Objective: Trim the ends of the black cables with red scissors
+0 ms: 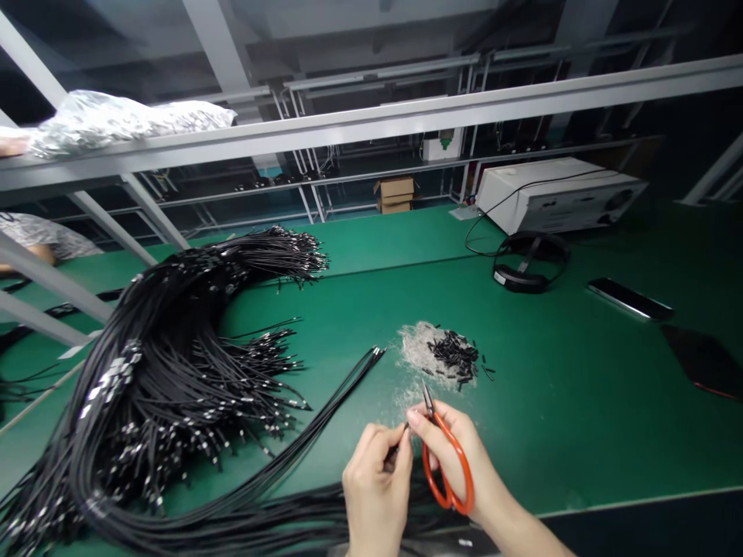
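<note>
My left hand (374,487) is closed in a pinch on the end of a thin black cable (406,426), most of which the fingers hide. In my right hand (464,445) is a pair of scissors with orange-red handles (466,480), its blades pointing up and away from me. The right thumb and forefinger meet at the cable end, close to the left fingertips. Just beyond the blades lies a pile of short black tube pieces (456,352) beside pale, fluffy strands (419,344). Several loose black cables (325,414) with bright tips run along the table to the left.
A large heap of bundled black cables (174,325) covers the left of the green table (557,371). Further right are a black headset (522,271), a phone (630,299) and a white instrument box (557,193). A metal rail (371,124) crosses above, carrying a plastic bag (128,120).
</note>
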Motion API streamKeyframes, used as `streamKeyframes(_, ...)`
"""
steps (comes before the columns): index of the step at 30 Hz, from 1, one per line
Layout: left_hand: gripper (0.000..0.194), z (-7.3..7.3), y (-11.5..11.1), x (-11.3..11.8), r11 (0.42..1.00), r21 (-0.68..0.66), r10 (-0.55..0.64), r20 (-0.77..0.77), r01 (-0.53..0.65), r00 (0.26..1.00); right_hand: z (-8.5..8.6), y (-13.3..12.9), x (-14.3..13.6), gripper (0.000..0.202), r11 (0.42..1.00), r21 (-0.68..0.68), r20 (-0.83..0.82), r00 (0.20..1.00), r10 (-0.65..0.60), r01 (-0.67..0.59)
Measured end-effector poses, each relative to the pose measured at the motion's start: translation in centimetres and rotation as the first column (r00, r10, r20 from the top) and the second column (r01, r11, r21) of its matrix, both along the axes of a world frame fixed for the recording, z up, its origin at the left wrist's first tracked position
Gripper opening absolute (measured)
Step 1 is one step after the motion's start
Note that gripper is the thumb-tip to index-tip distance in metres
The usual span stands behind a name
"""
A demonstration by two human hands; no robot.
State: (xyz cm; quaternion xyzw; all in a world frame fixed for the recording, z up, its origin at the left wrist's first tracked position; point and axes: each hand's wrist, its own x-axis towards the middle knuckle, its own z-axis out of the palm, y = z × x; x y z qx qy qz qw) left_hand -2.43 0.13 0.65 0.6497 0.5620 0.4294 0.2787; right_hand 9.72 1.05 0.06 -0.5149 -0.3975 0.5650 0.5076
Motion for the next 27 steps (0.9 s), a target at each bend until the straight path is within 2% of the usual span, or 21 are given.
streamKeyframes(4, 0.019, -0.1, -0.1, 0.0, 1.000, 0.005, 0.016, -0.010, -0.016, 1.000, -0.1, -0.2, -0.3, 0.042, 1.000, 0.017, 0.067, 0.998, -0.012, 0.011)
streamKeyframes(8, 0.021, 0.1, -0.1, 0.2, 0.998, 0.036, 0.055, -0.028, -0.054, 0.998, -0.6, -0.3, 0.0, 0.032, 0.985, 0.172, 0.350, 0.934, -0.071, 0.010)
streamKeyframes(11, 0.022, -0.1, 0.0, 0.4, 0.996, 0.047, 0.081, -0.056, -0.079, 0.995, -1.0, -0.3, 0.3, 0.026, 0.947, 0.319, 0.575, 0.804, -0.153, -0.047)
streamKeyframes(14, 0.022, -0.5, 0.2, 0.4, 0.996, 0.035, 0.082, -0.091, -0.079, 0.992, -1.2, -0.2, 0.7, 0.026, 0.890, 0.431, 0.756, 0.599, -0.264, -0.152)
streamKeyframes(16, 0.021, -0.7, 0.5, 0.4, 0.997, 0.012, 0.078, -0.102, -0.077, 0.992, -1.2, -0.1, 0.9, 0.028, 0.849, 0.470, 0.820, 0.476, -0.319, -0.242)
streamKeyframes(19, 0.023, -0.8, 1.0, 0.3, 0.996, -0.053, 0.062, -0.088, -0.067, 0.994, -1.1, 0.3, 1.4, 0.027, 0.797, 0.491, 0.847, 0.408, -0.341, -0.352)
streamKeyframes(22, 0.026, -0.7, 1.7, 0.0, 0.986, -0.159, 0.051, -0.011, -0.052, 0.999, -1.2, 0.6, 2.1, 0.019, 0.794, 0.476, 0.863, 0.373, -0.340, -0.377)
streamKeyframes(27, 0.028, -0.1, 2.7, -0.5, 0.933, -0.360, 0.063, 0.182, 0.007, 0.981, -1.6, 0.6, 2.9, 0.012, 0.841, 0.324, 0.946, 0.146, -0.289, -0.433)
